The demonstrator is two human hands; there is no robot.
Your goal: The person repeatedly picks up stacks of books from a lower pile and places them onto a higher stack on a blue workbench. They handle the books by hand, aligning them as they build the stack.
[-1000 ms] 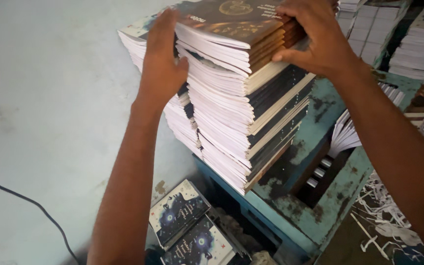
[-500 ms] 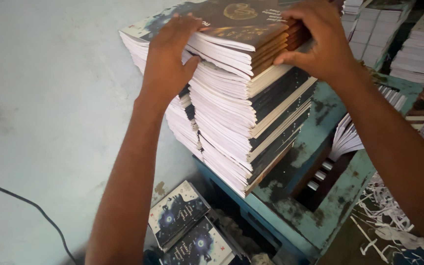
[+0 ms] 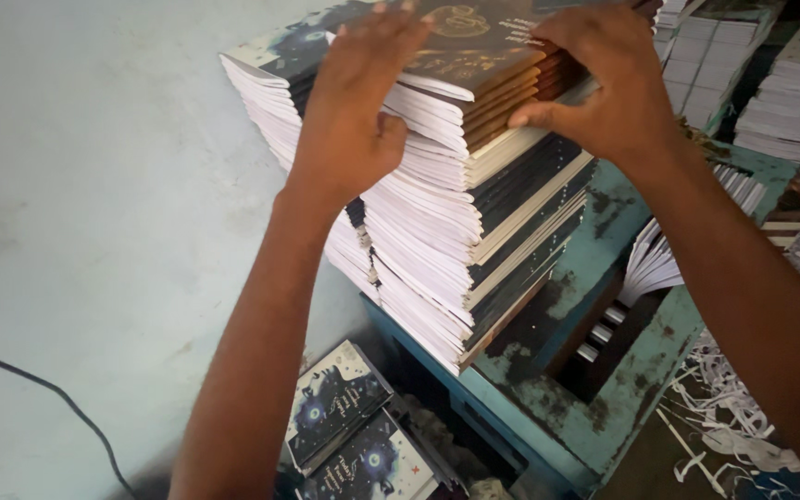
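Observation:
A tall stack of thin paperback books [image 3: 456, 250] stands on a worn teal metal table [image 3: 604, 389]. On top lies a small bundle of brown-covered books [image 3: 488, 79]. My left hand [image 3: 354, 111] presses on the left side of that bundle, fingers spread over its cover and thumb on its page edges. My right hand [image 3: 604, 79] grips the bundle's right front corner, thumb against the spines. A second, lower pile with a dark starry cover [image 3: 280, 65] leans against the stack's left side.
Two dark books [image 3: 344, 435] lie on the floor below the table. A black cable [image 3: 48, 398] crosses the pale floor at left. More white stacks [image 3: 789, 93] sit at the upper right. Paper strips [image 3: 724, 435] litter the lower right. Loose pages [image 3: 659, 264] poke from the table's slot.
My left hand has moved from the side of the stack up onto the top bundle's cover. My right hand has kept its grip on the right corner.

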